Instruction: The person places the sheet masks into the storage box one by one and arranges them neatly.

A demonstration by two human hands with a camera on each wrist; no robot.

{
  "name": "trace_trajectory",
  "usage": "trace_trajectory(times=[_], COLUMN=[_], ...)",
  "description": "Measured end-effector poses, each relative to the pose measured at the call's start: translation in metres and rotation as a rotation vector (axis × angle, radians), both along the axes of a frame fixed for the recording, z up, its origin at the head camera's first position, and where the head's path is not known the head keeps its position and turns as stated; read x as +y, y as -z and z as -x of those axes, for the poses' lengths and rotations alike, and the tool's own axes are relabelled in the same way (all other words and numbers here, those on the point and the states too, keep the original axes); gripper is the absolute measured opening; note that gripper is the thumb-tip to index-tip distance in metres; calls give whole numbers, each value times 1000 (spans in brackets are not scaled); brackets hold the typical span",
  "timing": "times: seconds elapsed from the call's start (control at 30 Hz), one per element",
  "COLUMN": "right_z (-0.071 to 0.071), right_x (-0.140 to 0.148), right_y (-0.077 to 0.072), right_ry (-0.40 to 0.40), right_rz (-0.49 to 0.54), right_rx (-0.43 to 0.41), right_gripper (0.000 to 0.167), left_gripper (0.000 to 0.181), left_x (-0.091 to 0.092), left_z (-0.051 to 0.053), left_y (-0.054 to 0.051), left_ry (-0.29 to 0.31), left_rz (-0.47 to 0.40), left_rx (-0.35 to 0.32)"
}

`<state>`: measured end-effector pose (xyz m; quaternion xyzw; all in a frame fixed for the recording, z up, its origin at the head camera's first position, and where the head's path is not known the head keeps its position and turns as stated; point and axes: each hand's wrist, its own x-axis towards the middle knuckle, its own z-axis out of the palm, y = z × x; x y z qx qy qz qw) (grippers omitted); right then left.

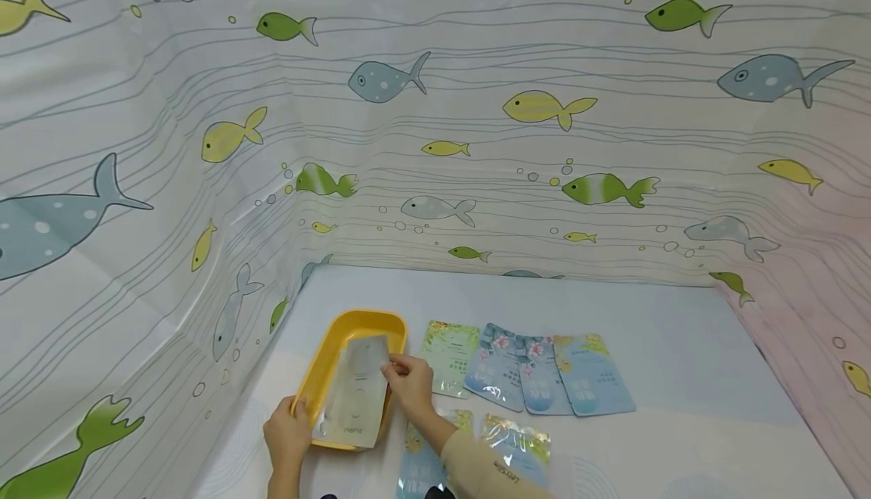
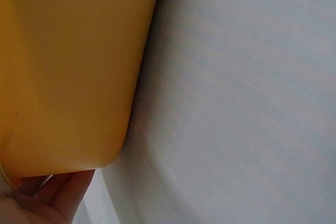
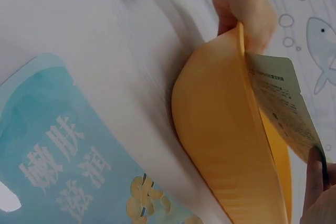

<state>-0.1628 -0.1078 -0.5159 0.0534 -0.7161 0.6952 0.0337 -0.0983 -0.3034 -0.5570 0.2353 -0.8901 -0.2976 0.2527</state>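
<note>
A yellow plastic tub stands at the left of the table, tilted in the right wrist view. My left hand grips its rim at the near left corner; in the left wrist view, fingers show under the tub's end. A flat grey-green sachet with small print leans inside the tub, its top reaching above the rim in the right wrist view. My right hand pinches that sachet by its right edge. Paler material shows along its left side; whether that is another sachet I cannot tell.
Right of the tub lie a green sachet and overlapping blue sachets. Nearer me are two more blue sachets, one partly under the right forearm. A fish-patterned sheet walls the table. Dark objects show at the bottom edge.
</note>
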Motion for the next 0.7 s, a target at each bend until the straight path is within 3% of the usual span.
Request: trace_trajectory(times=[0.53,0.7], right_z=[1,3], right_x=[-16,-16], right_y=[3,6], right_ry=[-23,-43], right_rz=[15,-30], right_rx=[17,21], right_gripper=[20,19], left_gripper=[19,19], left_x=[0,-1], left_z=[1,1], left_y=[2,3], left_ry=[1,2], left_rz=[18,19], left_rx=[37,35])
